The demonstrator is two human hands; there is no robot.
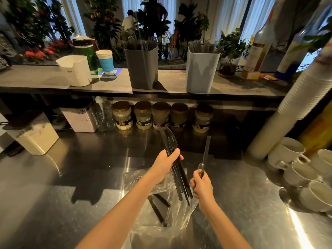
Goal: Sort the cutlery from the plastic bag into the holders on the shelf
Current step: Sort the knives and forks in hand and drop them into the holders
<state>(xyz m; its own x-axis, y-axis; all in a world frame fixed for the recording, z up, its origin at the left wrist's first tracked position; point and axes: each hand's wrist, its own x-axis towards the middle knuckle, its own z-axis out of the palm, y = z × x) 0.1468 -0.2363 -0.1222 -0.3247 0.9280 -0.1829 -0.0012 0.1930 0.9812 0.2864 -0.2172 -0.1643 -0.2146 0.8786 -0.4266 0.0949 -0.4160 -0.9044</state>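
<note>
here, the left hand (166, 165) has its fingers curled round a bundle of black plastic cutlery (180, 178), with the handles trailing down below the palm and the working ends rising past the fingertips. just to its right, the right hand (202, 186) pinches a translucent plastic spoon (206, 150) at the bowl end, its handle standing up and away from the knuckles. beneath both hands the clear plastic bag (142, 178) lies crumpled on the steel counter (71, 177), with a few black pieces (158, 210) inside it, under the left wrist. well beyond the hands, on the shelf (172, 81), stand the dark grey holder (143, 69), ahead of the left hand with fork tines showing, and the pale holder (202, 71), ahead of the right hand, holding dark cutlery whose kind is unclear. a row of jars (161, 115) sits under the shelf, and white mugs (287, 153) cluster far to the right of the right hand.
</note>
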